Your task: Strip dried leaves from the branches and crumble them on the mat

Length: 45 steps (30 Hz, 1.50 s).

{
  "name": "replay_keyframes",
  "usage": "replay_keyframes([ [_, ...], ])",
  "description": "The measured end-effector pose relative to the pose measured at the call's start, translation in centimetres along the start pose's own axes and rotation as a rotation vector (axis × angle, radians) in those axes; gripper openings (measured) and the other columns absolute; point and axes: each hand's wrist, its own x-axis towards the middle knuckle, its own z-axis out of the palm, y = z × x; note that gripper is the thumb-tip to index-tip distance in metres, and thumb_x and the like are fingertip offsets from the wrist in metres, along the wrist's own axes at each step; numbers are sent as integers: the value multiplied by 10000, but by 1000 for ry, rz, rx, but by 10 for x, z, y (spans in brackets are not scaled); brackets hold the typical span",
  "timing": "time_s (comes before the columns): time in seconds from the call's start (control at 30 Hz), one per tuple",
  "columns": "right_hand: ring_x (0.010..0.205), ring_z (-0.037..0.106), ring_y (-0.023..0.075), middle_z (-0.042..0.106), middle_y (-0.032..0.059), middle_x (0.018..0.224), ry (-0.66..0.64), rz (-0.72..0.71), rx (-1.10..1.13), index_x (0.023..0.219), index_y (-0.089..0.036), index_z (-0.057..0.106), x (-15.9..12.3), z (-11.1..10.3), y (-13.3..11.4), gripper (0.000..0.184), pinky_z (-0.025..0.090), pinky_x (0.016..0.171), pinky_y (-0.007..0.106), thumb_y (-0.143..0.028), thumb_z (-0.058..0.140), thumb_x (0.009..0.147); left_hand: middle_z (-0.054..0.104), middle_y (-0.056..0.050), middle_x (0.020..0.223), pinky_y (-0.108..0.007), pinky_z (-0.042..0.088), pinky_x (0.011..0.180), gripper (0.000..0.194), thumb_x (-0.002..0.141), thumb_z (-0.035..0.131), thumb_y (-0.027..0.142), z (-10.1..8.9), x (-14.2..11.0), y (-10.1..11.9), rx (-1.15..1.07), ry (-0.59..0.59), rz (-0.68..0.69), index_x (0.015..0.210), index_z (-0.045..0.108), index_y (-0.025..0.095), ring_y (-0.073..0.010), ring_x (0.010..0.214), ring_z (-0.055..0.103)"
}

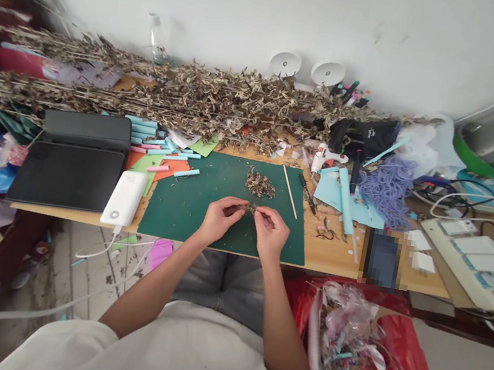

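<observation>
Over the front half of a green cutting mat point(186, 206), my left hand point(222, 217) and my right hand point(271, 231) come close together. Thumb and fingers of each are pinched on a small brown bit of dried leaves point(250, 208) between them. Just beyond the fingertips lies a small heap of dried leaves point(260, 183), with crumbs scattered on the mat. To its right a thin wooden stick point(290, 191) rests at a slant, and a dark pen point(307, 194) lies by the mat's right edge.
Long bundles of dried stalks point(242, 104) span the back of the desk. On the left are a black tablet case point(72, 173), a white power bank point(125, 198) and rolled paper tubes point(144, 129). A glue gun point(328, 158), purple yarn point(387, 190) and a power strip point(472, 263) stand right.
</observation>
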Motion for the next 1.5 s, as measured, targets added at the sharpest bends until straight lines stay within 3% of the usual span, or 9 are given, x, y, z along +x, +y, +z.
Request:
replay_keyframes([
  [0.13,877,669,189,685,69,988,-99,-73,-57,942,-223,717,0,1,-6,171,587,803,345,-302,644,809,730,-91,1003,-367,548,875,291,766,707,330,1,0,-1,-29,-19,-41,999,716,156,-204,900,686],
  [0.4,819,669,181,682,73,909,89,-19,-20,867,-180,703,2,1,0,173,586,761,332,-330,638,809,739,-90,957,-375,549,856,291,748,719,346,0,1,2,-14,68,-83,960,726,145,-195,844,685],
  [0.53,928,658,183,655,79,1062,-82,-109,-39,1017,-209,707,1,1,-6,237,574,841,342,-289,661,799,707,-102,1065,-371,520,914,292,749,729,335,-4,2,2,-52,53,-8,982,730,159,-205,974,662],
  [0.6,900,657,176,661,68,1021,-119,-128,-93,974,-219,718,1,1,-7,189,574,823,330,-274,646,809,685,-103,1093,-354,530,884,272,749,729,337,-5,2,3,-20,33,33,964,738,170,-206,993,651],
  [0.83,781,654,165,665,55,868,37,-53,-39,837,-178,682,3,1,1,122,578,740,309,-278,623,800,725,-80,928,-336,543,815,304,714,752,346,-3,2,-1,-31,74,-56,941,715,148,-176,819,671],
  [1.03,828,656,170,673,56,952,-110,-133,-128,899,-213,707,1,2,-8,135,569,767,314,-267,628,804,734,-70,884,-331,544,800,290,714,747,369,-1,1,-3,-35,41,-69,898,710,147,-176,788,679],
  [1.27,790,646,171,663,55,880,3,-110,-141,830,-197,680,2,0,-6,96,565,729,301,-251,603,812,728,-62,850,-320,553,767,289,711,744,361,-1,2,-6,-51,96,-85,898,704,145,-167,758,672],
  [1.4,922,644,186,652,70,1043,-129,-185,-196,1003,-229,695,2,-1,-11,208,560,827,332,-243,632,806,728,-83,950,-360,544,853,270,745,725,361,-3,2,1,-42,57,-57,927,729,160,-194,867,675],
  [1.5,897,649,180,668,54,990,-137,-210,-238,971,-241,710,2,-1,-12,175,555,834,337,-241,618,822,705,-97,1011,-360,533,870,236,773,704,344,-4,0,8,37,7,18,935,751,179,-205,937,662],
])
